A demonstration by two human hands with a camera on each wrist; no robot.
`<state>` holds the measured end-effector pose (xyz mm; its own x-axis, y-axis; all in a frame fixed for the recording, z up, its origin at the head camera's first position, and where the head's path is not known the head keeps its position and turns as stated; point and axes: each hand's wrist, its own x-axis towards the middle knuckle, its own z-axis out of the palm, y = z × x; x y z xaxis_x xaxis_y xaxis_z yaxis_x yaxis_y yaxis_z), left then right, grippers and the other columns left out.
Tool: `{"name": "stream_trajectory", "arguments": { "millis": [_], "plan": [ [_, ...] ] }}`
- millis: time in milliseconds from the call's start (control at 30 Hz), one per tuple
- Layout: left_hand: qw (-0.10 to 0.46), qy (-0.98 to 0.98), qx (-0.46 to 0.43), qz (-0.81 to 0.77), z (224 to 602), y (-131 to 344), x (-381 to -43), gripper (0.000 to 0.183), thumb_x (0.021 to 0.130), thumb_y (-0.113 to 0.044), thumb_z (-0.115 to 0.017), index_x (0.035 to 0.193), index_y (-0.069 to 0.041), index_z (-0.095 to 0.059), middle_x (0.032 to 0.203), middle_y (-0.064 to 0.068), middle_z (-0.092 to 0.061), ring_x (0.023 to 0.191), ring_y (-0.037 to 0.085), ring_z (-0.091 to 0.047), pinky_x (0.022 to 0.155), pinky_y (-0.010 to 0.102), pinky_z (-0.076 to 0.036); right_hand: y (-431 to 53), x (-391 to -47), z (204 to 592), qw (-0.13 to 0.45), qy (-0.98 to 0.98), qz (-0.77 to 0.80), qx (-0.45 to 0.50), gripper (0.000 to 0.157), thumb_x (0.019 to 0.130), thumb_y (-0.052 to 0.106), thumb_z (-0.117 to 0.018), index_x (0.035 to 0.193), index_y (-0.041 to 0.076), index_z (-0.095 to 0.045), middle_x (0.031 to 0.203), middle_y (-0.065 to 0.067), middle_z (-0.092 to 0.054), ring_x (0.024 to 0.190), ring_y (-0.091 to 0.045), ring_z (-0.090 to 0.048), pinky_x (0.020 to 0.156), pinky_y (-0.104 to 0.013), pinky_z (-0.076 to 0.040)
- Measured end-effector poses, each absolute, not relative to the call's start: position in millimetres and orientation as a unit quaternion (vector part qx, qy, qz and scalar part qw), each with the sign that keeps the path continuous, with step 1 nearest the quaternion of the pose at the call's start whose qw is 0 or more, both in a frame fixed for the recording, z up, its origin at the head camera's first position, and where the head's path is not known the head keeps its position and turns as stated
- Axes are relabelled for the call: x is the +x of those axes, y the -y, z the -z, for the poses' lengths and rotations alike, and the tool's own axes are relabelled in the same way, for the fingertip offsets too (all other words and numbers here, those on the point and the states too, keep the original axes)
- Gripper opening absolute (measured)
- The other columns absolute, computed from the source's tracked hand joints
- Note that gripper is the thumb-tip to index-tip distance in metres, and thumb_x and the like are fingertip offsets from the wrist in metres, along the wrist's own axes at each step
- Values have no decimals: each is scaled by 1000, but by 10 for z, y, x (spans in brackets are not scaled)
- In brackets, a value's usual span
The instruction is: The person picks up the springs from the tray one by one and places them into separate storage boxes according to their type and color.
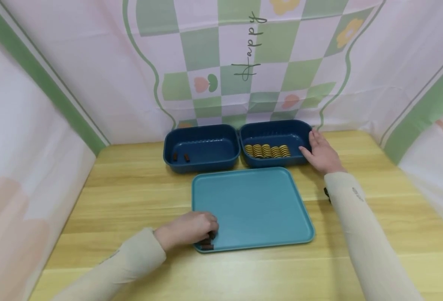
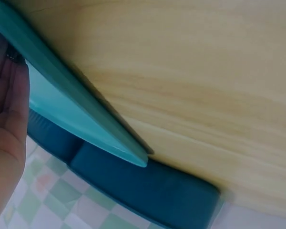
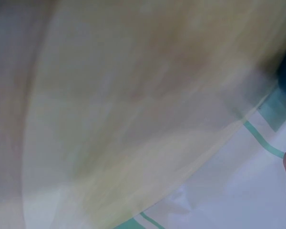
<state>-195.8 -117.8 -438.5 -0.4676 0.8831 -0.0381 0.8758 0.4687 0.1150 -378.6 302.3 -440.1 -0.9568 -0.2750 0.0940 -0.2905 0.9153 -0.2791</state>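
My left hand (image 1: 193, 227) is over the near left corner of the teal tray (image 1: 259, 209), fingers bent down and pinching a small dark brown block (image 2: 12, 53) at the fingertips. Other brown blocks (image 1: 207, 247) lie on the tray just under this hand, partly hidden by it. At the right end of the right blue bin (image 1: 276, 123), my right hand (image 1: 323, 152) rests on the rim with its fingers extended. Rows of gold, coin-like discs (image 1: 266, 151) stand along the near side of that bin. Only a fingertip of this hand shows in the right wrist view.
The left blue bin (image 1: 202, 167) stands beside the right one and holds two small brown pieces (image 1: 186, 157). Both bins sit at the back of the wooden table (image 1: 131, 188), behind the tray. A printed cloth (image 1: 202, 50) hangs right behind them and along both sides.
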Motion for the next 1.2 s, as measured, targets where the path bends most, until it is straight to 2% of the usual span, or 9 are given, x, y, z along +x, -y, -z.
{"name": "stream_trajectory", "arguments": {
  "millis": [533, 867, 1067, 1200],
  "plan": [
    [63, -856, 506, -80, 4408, 1185, -2015, 6, 87, -8, -66, 87, -14, -69, 84, -5, -63, 79, 5, -58, 72, 14, -46, -3035, -3802, 4435, 33, 979, -146, 142, 82, 99, 53, -26, 146, -11, -6, 153, -28, -2, 142, -37, 3, 112, -51, -8],
    [112, -852, 476, -187, 4357, 1216, -2141, 4, 85, -9, -70, 88, -10, -68, 86, -2, -65, 78, 5, -56, 72, 17, -48, -3036, -3778, 4410, 33, 978, -149, 143, 81, 100, 52, -26, 145, -11, -6, 153, -28, 0, 141, -39, 1, 112, -52, -7],
    [153, -838, 420, -312, 4379, 1272, -2244, 4, 85, -9, -70, 89, -9, -69, 85, -4, -66, 73, 0, -56, 67, 16, -49, -3021, -3772, 4404, 28, 979, -144, 143, 80, 100, 51, -26, 145, -12, -6, 153, -29, -1, 141, -39, 2, 113, -51, -6],
    [168, -826, 359, -400, 4359, 1327, -2328, 7, 84, -8, -71, 91, -7, -70, 86, -2, -67, 74, 3, -59, 68, 20, -52, -3013, -3780, 4400, 28, 979, -143, 144, 79, 100, 50, -27, 145, -12, -6, 153, -29, -2, 141, -38, 3, 113, -51, -6]
  ]
}}
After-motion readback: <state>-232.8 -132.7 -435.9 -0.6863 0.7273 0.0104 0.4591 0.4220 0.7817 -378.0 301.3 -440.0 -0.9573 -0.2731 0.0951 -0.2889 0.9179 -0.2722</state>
